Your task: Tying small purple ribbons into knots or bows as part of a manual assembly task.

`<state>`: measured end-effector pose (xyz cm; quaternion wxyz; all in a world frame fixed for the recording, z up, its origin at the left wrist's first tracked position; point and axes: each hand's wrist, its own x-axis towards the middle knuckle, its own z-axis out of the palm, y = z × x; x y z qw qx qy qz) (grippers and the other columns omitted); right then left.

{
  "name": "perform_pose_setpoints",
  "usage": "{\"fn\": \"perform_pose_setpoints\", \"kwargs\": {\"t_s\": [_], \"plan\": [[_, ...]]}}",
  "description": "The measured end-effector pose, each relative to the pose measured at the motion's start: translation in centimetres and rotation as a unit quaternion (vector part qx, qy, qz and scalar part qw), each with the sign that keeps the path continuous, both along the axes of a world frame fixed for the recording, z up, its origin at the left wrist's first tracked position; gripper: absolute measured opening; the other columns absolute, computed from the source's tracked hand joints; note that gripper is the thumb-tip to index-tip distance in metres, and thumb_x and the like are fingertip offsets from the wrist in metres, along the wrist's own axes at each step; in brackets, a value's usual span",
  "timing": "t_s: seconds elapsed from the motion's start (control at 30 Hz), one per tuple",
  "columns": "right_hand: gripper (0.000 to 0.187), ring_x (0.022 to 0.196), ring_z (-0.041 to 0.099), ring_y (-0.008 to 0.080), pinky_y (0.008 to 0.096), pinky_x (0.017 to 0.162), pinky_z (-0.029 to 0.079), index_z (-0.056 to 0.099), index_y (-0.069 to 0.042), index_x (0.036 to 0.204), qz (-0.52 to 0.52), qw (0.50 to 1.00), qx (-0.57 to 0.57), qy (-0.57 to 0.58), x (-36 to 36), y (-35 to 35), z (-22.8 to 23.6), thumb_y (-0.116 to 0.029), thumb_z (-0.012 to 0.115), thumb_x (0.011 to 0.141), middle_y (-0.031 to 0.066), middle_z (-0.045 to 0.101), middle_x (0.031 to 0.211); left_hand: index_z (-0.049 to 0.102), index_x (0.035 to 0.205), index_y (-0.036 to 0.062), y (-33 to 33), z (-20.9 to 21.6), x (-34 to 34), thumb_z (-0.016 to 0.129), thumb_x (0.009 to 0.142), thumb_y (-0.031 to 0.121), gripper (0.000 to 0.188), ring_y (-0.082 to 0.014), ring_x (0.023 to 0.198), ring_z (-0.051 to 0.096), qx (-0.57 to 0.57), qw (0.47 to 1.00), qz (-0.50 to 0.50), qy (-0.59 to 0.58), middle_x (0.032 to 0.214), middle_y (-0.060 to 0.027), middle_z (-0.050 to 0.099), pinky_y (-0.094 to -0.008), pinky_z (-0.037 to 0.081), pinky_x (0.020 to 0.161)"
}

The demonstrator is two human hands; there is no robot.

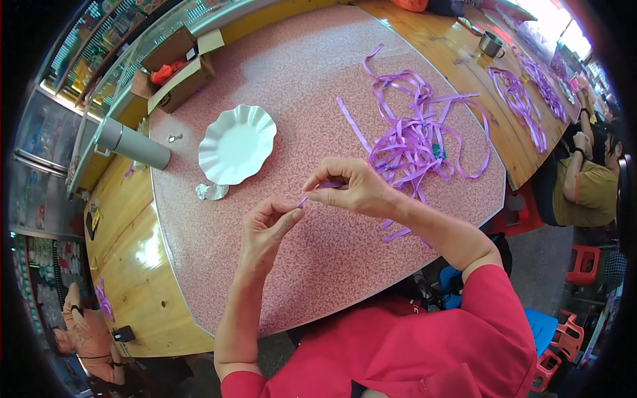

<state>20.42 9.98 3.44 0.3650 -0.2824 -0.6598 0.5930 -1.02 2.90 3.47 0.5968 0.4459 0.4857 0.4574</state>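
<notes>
Tabletop (312, 73), pink and speckled, carries everything close to the hands. Tangled ribbon heap (405, 149), purple and glossy, spreads along its right edge; looks light, limp and rather slick, likely to snag on itself, hardly fragile though easily creased. Best taken by a free end, flat between thumb and fingertip. Right forearm (441, 229) crosses above the heap's near side, covering some strands; loose tails (397, 235) show beyond it toward the near edge. Open cardboard box (180, 86) at the far left corner, something orange-red inside. White fluted plate (237, 144) in the left half, apart from the fingers. Grey bottle (142, 149) by the left edge. Right hand (361, 189), over the middle, pinches between thumb and forefinger. Left hand (261, 229) does likewise, tips almost meeting the right's. Crumpled white tissue (212, 192) just beside the plate, toward the left edge; contact unclear. Small metal piece (175, 138) between bottle and plate. Smallest: ribbon piece (302, 202), held at both sets of fingertips; any link to the heap is hidden.
</notes>
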Motion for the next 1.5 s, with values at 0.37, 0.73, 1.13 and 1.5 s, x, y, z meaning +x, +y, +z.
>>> {"fn": "perform_pose_setpoints", "kwargs": {"t_s": [0.37,0.73,1.13,1.5], "plan": [[0.015,0.073,0.055,0.0028,0.0198,0.062,0.043,0.071,-0.003,0.093,0.025,0.978,-0.207,0.003,-0.1,-0.3,0.8,-0.015,0.077,0.087,-0.0019,0.065,0.081,0.065,0.089,0.0073,-1.8,1.2,0.7,0.073,0.087,0.003,0.009,-0.0143,0.094,0.061,-0.037,0.96,0.034,-0.274,0.104,-0.0091,0.067,-0.0296,0.046,0.087],[0.024,0.068,0.05,0.0016,0.0195,0.057,0.038,0.071,-0.001,0.094,-0.011,0.993,-0.12,0.013,-0.9,-1.4,-0.3,-0.025,0.074,0.092,-0.005,0.058,0.073,0.064,0.092,0.006,-0.7,1.0,2.1,0.071,0.084,0.003,0.011,-0.0252,0.1,0.063,0.408,0.806,0.086,0.42,0.109,-0.0135,0.069,-0.0378,0.044,0.088],[0.023,0.054,0.04,0.001,0.021,0.046,0.027,0.069,-0.006,0.086,0.031,0.951,-0.301,0.067,-0.9,-1.5,-0.3,-0.028,0.072,0.093,-0.0058,0.053,0.065,0.064,0.091,0.007,-0.8,0.5,3.0,0.072,0.083,0.002,0.013,-0.0234,0.098,0.061,0.371,0.858,0.084,0.344,0.114,-0.0119,0.061,-0.0361,0.045,0.09],[0.012,0.078,0.059,0.0112,0.0262,0.068,0.046,0.066,-0.001,0.101,-0.004,0.992,0.129,-0.006,-0.9,-1.8,0.0,-0.011,0.066,0.094,0.0054,0.063,0.09,0.063,0.101,0.004,-0.9,0.2,2.2,0.066,0.095,0.011,0.01,-0.0117,0.09,0.059,0.01,0.98,0.087,-0.181,0.096,-0.003,0.063,-0.0284,0.048,0.087]]}}
